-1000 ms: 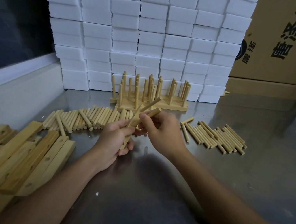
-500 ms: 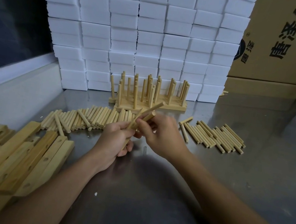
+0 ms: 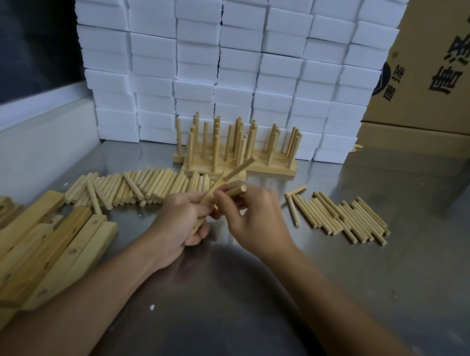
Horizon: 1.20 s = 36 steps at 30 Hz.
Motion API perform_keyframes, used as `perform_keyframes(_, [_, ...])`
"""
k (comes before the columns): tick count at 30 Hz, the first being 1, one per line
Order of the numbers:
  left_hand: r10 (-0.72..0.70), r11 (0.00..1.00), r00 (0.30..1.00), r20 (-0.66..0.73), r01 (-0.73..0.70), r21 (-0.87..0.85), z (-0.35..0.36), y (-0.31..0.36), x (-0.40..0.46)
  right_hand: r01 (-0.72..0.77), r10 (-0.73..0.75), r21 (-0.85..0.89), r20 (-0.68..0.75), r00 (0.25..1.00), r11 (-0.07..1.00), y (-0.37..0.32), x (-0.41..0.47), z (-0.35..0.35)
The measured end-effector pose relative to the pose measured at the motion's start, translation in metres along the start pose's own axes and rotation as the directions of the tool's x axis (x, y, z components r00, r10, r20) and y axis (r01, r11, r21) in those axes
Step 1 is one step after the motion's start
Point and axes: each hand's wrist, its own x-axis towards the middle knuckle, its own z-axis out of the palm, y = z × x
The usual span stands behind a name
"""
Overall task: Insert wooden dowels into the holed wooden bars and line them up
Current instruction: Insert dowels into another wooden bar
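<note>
Holed bar (image 3: 205, 204) held tilted above tabletop (image 3: 237, 315), gripped in left hand (image 3: 183, 222), fingers curled round it. One dowel (image 3: 239, 168) already stuck in bar, slanting up-right. Right hand (image 3: 255, 217) fingers pinch second dowel (image 3: 236, 191) at bar. Loose dowels (image 3: 135, 185) left, more dowels (image 3: 340, 216) right. Finished bars with upright dowels (image 3: 235, 159) behind. Spare bars (image 3: 19, 246) near left.
</note>
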Motion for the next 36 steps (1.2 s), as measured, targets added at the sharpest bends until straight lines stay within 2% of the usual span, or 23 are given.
perform_keyframes(7, [0.021, 0.998, 1.0, 0.003, -0.022, 0.056, 0.002, 0.0, -0.003, -0.053, 0.054, 0.018, -0.086, 0.995, 0.998, -0.003, -0.004, 0.004])
perform_keyframes(12, [0.026, 0.996, 1.0, -0.009, -0.025, 0.082, 0.004, 0.0, -0.007, -0.163, 0.166, 0.034, -0.143, 0.976, 0.986, -0.001, -0.001, 0.009])
perform_keyframes(18, [0.023, 0.999, 0.999, -0.034, -0.022, 0.048, 0.005, 0.002, -0.007, -0.01, 0.01, -0.003, -0.122, 0.992, 1.0, 0.0, -0.006, 0.01])
perform_keyframes(28, [0.004, 0.997, 1.0, -0.025, -0.002, 0.077, 0.004, 0.004, -0.006, 0.085, -0.088, -0.066, -0.048, 0.995, 0.994, 0.005, -0.005, 0.006])
perform_keyframes(36, [-0.029, 0.993, 1.0, 0.001, 0.029, 0.115, 0.003, 0.005, -0.004, 0.136, -0.137, -0.051, -0.023, 0.99, 0.989, 0.008, -0.003, 0.001])
